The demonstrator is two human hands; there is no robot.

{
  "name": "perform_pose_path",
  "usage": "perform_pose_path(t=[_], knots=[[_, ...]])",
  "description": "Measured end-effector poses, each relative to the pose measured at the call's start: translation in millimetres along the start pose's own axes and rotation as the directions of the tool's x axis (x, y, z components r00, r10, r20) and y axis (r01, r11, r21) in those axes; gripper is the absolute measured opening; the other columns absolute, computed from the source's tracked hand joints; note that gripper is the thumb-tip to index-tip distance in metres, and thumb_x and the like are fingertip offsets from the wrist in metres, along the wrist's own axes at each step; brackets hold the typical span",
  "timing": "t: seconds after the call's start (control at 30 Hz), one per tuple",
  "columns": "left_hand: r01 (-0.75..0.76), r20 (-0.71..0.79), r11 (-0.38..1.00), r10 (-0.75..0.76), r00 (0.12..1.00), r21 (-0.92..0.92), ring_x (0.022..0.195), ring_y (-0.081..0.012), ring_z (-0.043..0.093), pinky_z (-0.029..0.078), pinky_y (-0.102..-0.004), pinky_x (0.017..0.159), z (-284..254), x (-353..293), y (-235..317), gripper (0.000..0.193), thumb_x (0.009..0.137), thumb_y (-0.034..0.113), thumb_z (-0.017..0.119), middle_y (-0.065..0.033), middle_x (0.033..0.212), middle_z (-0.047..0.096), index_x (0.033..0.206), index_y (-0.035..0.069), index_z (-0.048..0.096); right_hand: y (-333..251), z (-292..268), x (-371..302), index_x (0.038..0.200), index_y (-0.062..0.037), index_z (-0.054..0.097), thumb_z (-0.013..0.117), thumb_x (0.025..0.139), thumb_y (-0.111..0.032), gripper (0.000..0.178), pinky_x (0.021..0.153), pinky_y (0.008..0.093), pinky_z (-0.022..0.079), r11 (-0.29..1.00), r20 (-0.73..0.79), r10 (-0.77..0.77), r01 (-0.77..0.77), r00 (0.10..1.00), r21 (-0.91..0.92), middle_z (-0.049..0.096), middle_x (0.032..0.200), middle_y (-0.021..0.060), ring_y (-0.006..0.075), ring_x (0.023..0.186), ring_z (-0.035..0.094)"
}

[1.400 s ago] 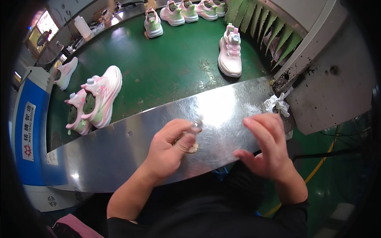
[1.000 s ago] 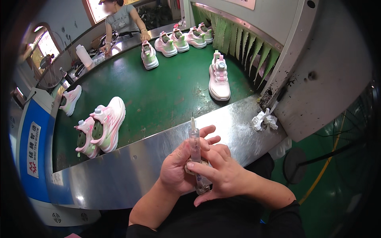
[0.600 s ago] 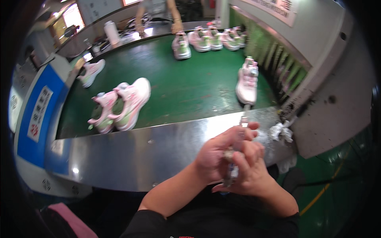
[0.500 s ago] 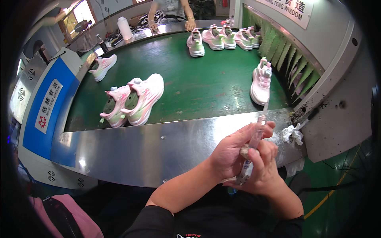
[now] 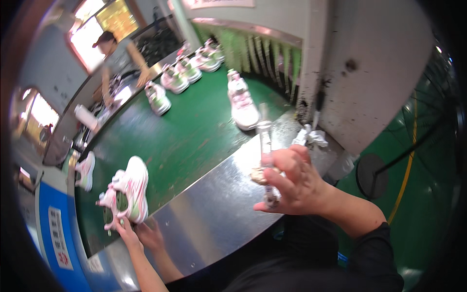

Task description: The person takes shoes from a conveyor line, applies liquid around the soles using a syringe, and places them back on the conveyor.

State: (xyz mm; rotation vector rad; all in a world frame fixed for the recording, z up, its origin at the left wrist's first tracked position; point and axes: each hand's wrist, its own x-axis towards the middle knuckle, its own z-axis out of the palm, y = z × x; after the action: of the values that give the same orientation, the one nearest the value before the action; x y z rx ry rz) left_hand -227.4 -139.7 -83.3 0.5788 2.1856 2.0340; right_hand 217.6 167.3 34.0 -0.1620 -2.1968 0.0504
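My right hand point(image 5: 292, 182) is shut on a clear, slim tube point(image 5: 265, 141) and holds it upright over the shiny metal ledge point(image 5: 209, 214). A small crumpled beige lump point(image 5: 258, 175) lies on the ledge just behind that hand. My left hand point(image 5: 127, 233) is stretched out to the lower left. Its fingers are on the heel of a pink and white shoe point(image 5: 131, 192) at the near edge of the green conveyor belt point(image 5: 189, 131). The hand's reflection shows in the metal beside it.
More pink and white shoes lie on the belt: one at the left point(image 5: 85, 170), one near the curtain point(image 5: 242, 104), several at the back point(image 5: 182, 75). A crumpled white rag point(image 5: 309, 138) lies on the ledge's right end. Another person point(image 5: 116, 53) works at the far end.
My hands were together on the tube. Now only the right hand holds it, and the left hand has moved far left to the shoe. The view has swung right.
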Motion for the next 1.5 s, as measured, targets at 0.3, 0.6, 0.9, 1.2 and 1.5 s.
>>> perform_pose_path(t=[0.3, 0.6, 0.9, 1.2, 1.5], knots=[[-0.034, 0.108, 0.998, 0.039, 0.993, -0.049, 0.102, -0.018, 0.057, 0.048, -0.0326, 0.085, 79.1, 16.3, 12.6, 0.046, 0.088, 0.007, 0.059, -0.011, 0.121, 0.054, 0.13, -0.002, 0.042, 3.9, -22.9, -6.7, 0.133, -0.0147, 0.045, 0.065, 0.074, -0.038, 0.066, 0.091, 0.0404, 0.034, 0.985, -0.052, -0.037, 0.028, 0.998, -0.169, 0.048, 0.122, 0.0097, 0.0205, 0.103, 0.05], [-0.046, 0.456, 0.999, 0.049, 0.889, -0.018, 0.121, -0.0267, 0.044, 0.038, -0.0386, 0.1, 71.4, -94.9, 48.3, 0.08, 0.078, 0.024, 0.071, -0.017, 0.135, 0.04, 0.14, 0.0, 0.027, 20.8, -30.5, -1.7, 0.128, -0.0194, 0.048, 0.066, 0.071, -0.028, 0.061, 0.09, 0.039, 0.033, 0.954, -0.081, -0.106, 0.078, 0.991, -0.288, 0.05, 0.118, 0.006, 0.0179, 0.099, 0.048], [0.236, 0.713, 0.938, 0.018, 0.701, -0.255, 0.11, -0.0287, 0.055, 0.052, -0.0385, 0.086, 94.9, -149.7, 91.0, 0.075, 0.07, 0.014, 0.075, -0.0129, 0.125, 0.05, 0.134, 0.004, 0.038, 16.2, -33.2, 1.3, 0.126, -0.0198, 0.048, 0.064, 0.073, -0.025, 0.056, 0.089, 0.037, 0.032, 0.952, -0.107, -0.115, 0.079, 0.988, -0.297, 0.052, 0.113, 0.0049, 0.016, 0.095, 0.049], [-0.157, 0.673, 0.892, 0.427, 0.603, -0.425, 0.102, -0.0219, 0.056, 0.043, -0.0351, 0.092, 189.7, -127.3, 228.4, 0.058, 0.085, 0.023, 0.058, -0.015, 0.116, 0.054, 0.131, -0.008, 0.042, -5.3, -36.0, 9.7, 0.123, -0.0217, 0.048, 0.061, 0.079, -0.021, 0.046, 0.089, 0.0358, 0.032, 0.947, -0.14, -0.161, 0.113, 0.977, -0.301, 0.054, 0.109, 0.0027, 0.0126, 0.087, 0.052], [0.265, 0.862, 0.831, 0.417, 0.287, -0.49, 0.124, -0.0298, 0.045, 0.037, -0.0416, 0.103, 265.0, -166.5, 274.1, 0.056, 0.1, 0.032, 0.038, -0.0217, 0.139, 0.039, 0.137, -0.009, 0.03, -27.3, -34.6, 24.3, 0.124, -0.0248, 0.048, 0.055, 0.083, -0.022, 0.042, 0.086, 0.0353, 0.033, 0.946, -0.12, -0.201, 0.16, 0.972, -0.282, 0.051, 0.115, 0.0057, 0.0154, 0.093, 0.052]])
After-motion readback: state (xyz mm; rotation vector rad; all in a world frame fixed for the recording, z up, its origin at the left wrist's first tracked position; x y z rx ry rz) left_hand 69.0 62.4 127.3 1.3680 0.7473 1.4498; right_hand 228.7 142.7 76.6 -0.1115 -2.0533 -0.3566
